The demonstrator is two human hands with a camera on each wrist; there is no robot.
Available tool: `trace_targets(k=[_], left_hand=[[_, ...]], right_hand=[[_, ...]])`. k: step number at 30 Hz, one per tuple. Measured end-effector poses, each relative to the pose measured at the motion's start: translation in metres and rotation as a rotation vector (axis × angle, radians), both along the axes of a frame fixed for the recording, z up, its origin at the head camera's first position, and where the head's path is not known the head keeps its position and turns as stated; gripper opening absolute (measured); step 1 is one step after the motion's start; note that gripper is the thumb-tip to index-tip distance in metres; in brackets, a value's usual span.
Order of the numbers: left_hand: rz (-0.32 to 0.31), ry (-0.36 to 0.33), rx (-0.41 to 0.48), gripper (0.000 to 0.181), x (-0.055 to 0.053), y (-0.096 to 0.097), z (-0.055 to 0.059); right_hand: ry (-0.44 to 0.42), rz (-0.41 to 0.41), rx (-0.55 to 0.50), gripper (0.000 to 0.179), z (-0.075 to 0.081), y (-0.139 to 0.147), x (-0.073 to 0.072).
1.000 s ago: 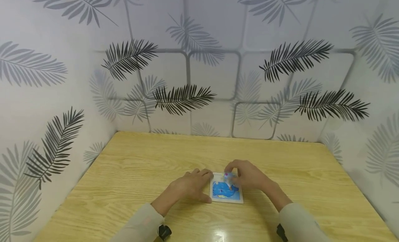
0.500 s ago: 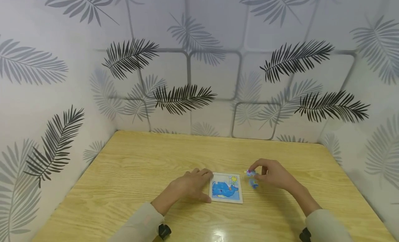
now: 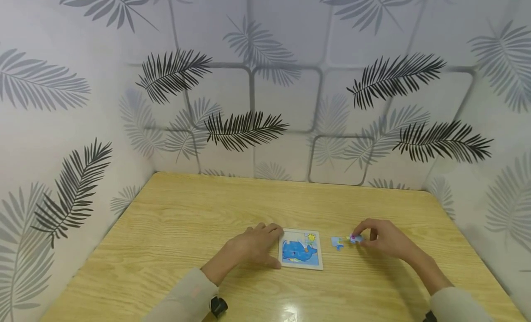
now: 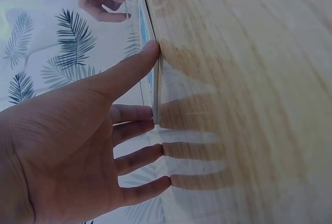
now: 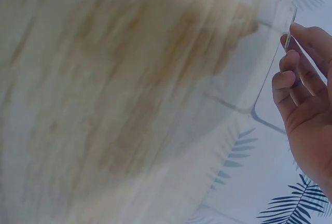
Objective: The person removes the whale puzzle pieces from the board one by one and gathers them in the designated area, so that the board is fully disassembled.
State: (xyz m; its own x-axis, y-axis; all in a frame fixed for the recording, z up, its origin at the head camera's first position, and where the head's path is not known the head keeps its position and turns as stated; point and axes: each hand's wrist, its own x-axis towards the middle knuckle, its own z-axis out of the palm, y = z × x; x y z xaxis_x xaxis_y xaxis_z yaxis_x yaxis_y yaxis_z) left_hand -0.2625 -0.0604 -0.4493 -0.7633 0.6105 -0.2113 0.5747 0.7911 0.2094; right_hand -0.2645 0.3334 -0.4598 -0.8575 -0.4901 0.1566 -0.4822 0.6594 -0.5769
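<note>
In the head view a small white-framed jigsaw puzzle with a blue whale and a yellow sun lies on the table; a pale strip shows along its top and upper left. My left hand rests at the frame's left side, fingers spread fairly straight. In the left wrist view its thumb and index finger touch the frame's edge. To the right of the puzzle, my right hand pinches a blue puzzle piece with a pink spot between thumb and fingers. A loose puzzle piece lies between them.
The wood-grain table is glossy and reflects the left hand. Behind it and on both sides stand walls with a leaf pattern. A dark band with a black device sits on the left wrist.
My right hand has moved right with the pinched piece, from over the puzzle past the loose piece. The sun corner and the loose piece have come into plain sight. The left hand stays put.
</note>
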Motion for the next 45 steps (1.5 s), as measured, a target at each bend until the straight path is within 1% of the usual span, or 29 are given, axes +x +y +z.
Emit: trace_targets(k=[5,10,14,19,25,28,32,38,42,45], left_hand=[[-0.003,0.003,-0.005,0.087,0.000,-0.001,0.001],[-0.004,-0.003,0.002,0.086,0.000,0.000,0.002],[-0.002,-0.004,0.004,0.086,0.000,0.000,0.002],[0.003,0.004,-0.004,0.086,0.001,0.001,0.002],[0.005,0.004,-0.012,0.086,0.002,0.002,0.003],[0.007,0.002,-0.012,0.086,0.002,0.002,0.002],[0.012,-0.002,-0.010,0.085,0.002,0.002,0.002],[0.009,0.007,-0.008,0.085,0.002,0.002,0.003],[0.006,0.009,-0.007,0.085,0.003,0.002,0.004],[0.008,0.004,-0.005,0.084,0.003,0.002,0.004]], right_hand=[[-0.040,0.001,0.002,0.021,-0.006,0.004,0.000],[-0.018,0.034,0.023,0.023,-0.012,0.004,-0.001],[-0.003,0.027,0.031,0.023,-0.008,0.001,0.000],[-0.016,0.000,0.019,0.022,-0.003,-0.003,-0.001],[-0.044,-0.012,-0.002,0.027,-0.003,-0.012,-0.006],[-0.072,0.003,-0.035,0.029,-0.003,-0.022,-0.006],[-0.081,0.028,-0.058,0.031,-0.001,-0.037,-0.008],[-0.076,0.077,-0.062,0.032,-0.003,-0.057,-0.015],[-0.068,0.132,-0.077,0.032,-0.005,-0.069,-0.019],[-0.082,0.155,-0.086,0.032,-0.007,-0.078,-0.021]])
